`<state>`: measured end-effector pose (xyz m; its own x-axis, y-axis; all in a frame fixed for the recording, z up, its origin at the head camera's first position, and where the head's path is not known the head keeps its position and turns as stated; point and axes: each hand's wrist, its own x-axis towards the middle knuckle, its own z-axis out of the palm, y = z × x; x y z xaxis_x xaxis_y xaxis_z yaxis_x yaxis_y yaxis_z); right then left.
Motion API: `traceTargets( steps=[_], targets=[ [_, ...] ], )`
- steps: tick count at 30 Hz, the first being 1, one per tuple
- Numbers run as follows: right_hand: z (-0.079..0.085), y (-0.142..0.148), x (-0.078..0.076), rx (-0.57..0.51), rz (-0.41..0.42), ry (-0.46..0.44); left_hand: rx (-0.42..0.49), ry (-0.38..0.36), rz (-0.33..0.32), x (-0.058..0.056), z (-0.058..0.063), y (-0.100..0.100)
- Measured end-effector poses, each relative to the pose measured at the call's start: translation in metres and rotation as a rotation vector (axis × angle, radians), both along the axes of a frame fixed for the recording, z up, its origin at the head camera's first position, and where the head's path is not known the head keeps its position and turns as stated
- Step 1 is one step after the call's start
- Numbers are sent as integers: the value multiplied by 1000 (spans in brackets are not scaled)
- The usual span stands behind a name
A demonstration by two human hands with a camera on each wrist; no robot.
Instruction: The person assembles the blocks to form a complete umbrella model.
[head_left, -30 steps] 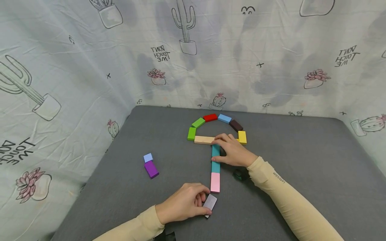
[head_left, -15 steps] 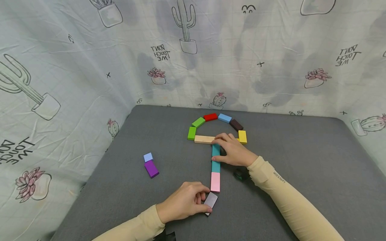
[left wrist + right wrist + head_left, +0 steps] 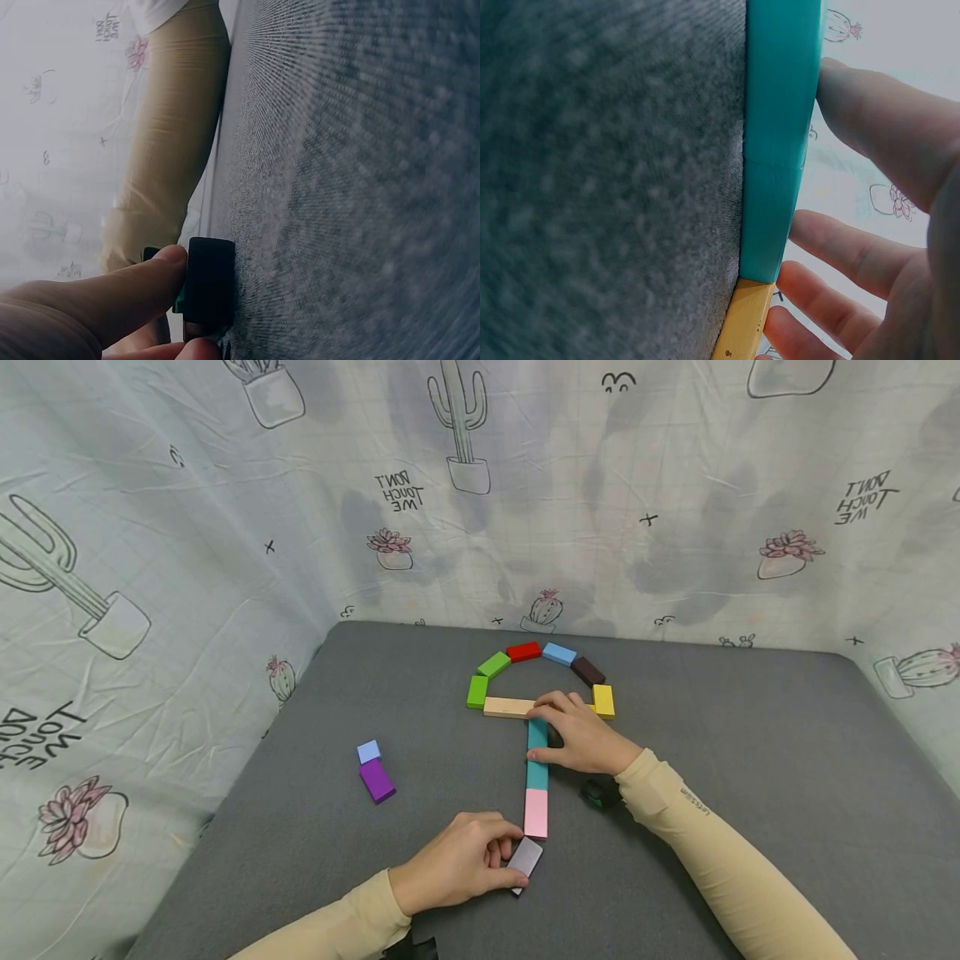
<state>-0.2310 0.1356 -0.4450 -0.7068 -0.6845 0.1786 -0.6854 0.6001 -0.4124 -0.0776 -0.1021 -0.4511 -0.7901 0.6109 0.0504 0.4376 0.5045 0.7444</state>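
My left hand pinches a light grey rectangular block by its ends, thumb at the near side. It lies tilted, its far end at the near end of the pink block. That block's side looks dark in the left wrist view. My right hand rests on the teal blocks above the pink one; in the right wrist view its thumb and fingers touch the upper face with little bend. Fingertips reach a tan block, partly hidden by the hand.
An arch of green, red, blue, dark brown and yellow blocks stands beyond the hands. Purple and light blue blocks lie at the left. A patterned cloth bounds the grey table.
My left hand has slid the grey block slightly away from me, up to the pink block's near end. The right hand and the other blocks keep their places.
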Motion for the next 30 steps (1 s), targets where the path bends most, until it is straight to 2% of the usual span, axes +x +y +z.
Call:
traceTargets(
  steps=[14,30],
  targets=[
    [1,0,1,0,-10,-16,13,13,1,0,-2,0],
    [0,0,0,6,-9,-20,-1,-23,5,-1,-3,0]
  ],
)
